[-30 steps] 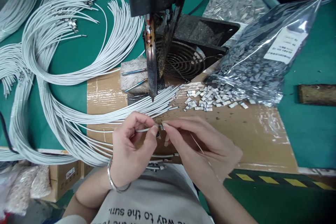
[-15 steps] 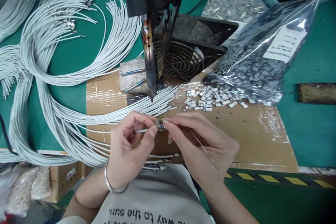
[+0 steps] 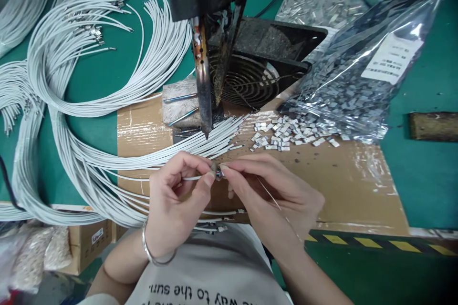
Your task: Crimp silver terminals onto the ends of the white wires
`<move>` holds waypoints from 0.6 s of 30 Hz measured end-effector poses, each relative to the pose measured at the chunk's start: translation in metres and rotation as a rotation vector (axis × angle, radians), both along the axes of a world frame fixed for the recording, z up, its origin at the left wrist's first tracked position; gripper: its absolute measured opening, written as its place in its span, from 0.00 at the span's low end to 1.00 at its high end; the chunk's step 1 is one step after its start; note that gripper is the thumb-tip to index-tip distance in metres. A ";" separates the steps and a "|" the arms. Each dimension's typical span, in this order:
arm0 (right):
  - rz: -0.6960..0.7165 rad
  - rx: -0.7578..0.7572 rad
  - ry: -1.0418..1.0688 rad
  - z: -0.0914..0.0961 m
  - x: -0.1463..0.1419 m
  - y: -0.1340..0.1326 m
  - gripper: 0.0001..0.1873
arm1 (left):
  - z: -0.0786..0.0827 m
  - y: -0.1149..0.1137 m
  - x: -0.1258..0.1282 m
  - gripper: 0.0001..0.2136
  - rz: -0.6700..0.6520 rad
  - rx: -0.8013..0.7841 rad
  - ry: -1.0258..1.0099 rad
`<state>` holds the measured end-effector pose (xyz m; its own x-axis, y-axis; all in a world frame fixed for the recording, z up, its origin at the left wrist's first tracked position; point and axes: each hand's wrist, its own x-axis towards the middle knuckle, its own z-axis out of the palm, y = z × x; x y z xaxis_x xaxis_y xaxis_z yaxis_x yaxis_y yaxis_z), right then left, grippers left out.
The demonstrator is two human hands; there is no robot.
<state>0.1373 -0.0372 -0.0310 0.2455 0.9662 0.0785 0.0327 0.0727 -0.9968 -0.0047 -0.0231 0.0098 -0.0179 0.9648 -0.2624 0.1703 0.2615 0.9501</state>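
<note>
My left hand (image 3: 175, 200) pinches the end of a white wire (image 3: 191, 177) between thumb and forefinger. My right hand (image 3: 272, 195) pinches a small metal terminal (image 3: 219, 172) at that wire's tip; the two hands meet fingertip to fingertip over the cardboard sheet (image 3: 343, 186). A thin strand also runs across my right hand. Just beyond my fingers lies a fanned bundle of white wires (image 3: 171, 150), and above it hangs the dark tip of a bench tool (image 3: 204, 90).
A pile of loose metal terminals (image 3: 282, 133) spills from a clear bag (image 3: 358, 76) at right. A black fan housing (image 3: 265, 71) sits behind the tool. More white wire loops (image 3: 82, 47) cover the green table at left. A cardboard box (image 3: 89, 240) is at lower left.
Both hands have shifted slightly up and left while keeping their pinch on the wire end and terminal. Nothing was let go.
</note>
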 end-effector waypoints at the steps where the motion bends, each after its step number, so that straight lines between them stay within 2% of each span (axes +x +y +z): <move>1: -0.003 0.002 -0.008 0.000 0.000 0.000 0.07 | 0.000 0.000 0.000 0.06 0.002 -0.002 0.005; 7: -0.027 0.063 -0.154 -0.005 0.005 -0.003 0.11 | -0.001 0.004 0.004 0.06 0.010 0.006 0.037; 11: 0.018 0.041 -0.125 -0.011 0.013 -0.005 0.22 | -0.004 0.007 0.005 0.06 0.034 0.015 0.082; 14: 0.041 -0.004 -0.076 -0.014 0.016 -0.004 0.18 | -0.005 0.009 0.004 0.06 0.061 0.024 0.102; 17: 0.041 -0.024 -0.076 -0.013 0.018 -0.001 0.07 | -0.005 0.012 0.003 0.05 0.093 0.026 0.099; 18: 0.042 -0.022 -0.103 -0.012 0.018 0.000 0.06 | -0.006 0.013 0.003 0.05 0.103 0.031 0.094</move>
<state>0.1557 -0.0369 -0.0427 0.1963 0.9773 0.0797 0.1326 0.0540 -0.9897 -0.0014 -0.0099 0.0041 -0.1409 0.9641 -0.2252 0.2325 0.2533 0.9390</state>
